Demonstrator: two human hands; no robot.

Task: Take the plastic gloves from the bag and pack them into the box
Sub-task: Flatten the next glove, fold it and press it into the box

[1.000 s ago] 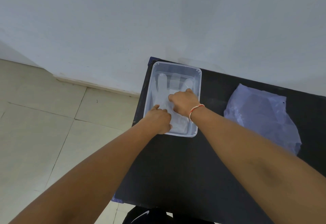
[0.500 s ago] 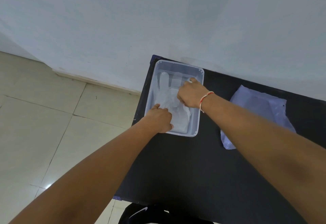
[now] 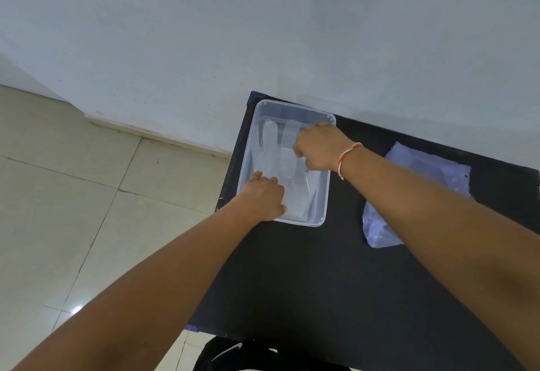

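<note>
A clear plastic box (image 3: 321, 195) stands at the far left corner of the black table (image 3: 336, 277). Thin see-through plastic gloves (image 3: 277, 160) lie flat inside it, fingers pointing to the wall. My left hand (image 3: 264, 198) rests over the box's near left corner, fingers curled down onto the gloves. My right hand (image 3: 317, 148), with a red-and-white thread on its wrist, sits over the box's far right part, fingers curled down on the gloves. The pale translucent bag (image 3: 420, 183) lies right of the box, partly hidden by my right forearm.
A white wall (image 3: 263, 34) runs right behind the table. To the left the table edge drops to a beige tiled floor (image 3: 73, 210). A dark garment with a white mark (image 3: 233, 353) shows at the bottom.
My right hand has slid from the middle of the box toward its far right corner, along the gloves. My left hand has stayed at the near left corner.
</note>
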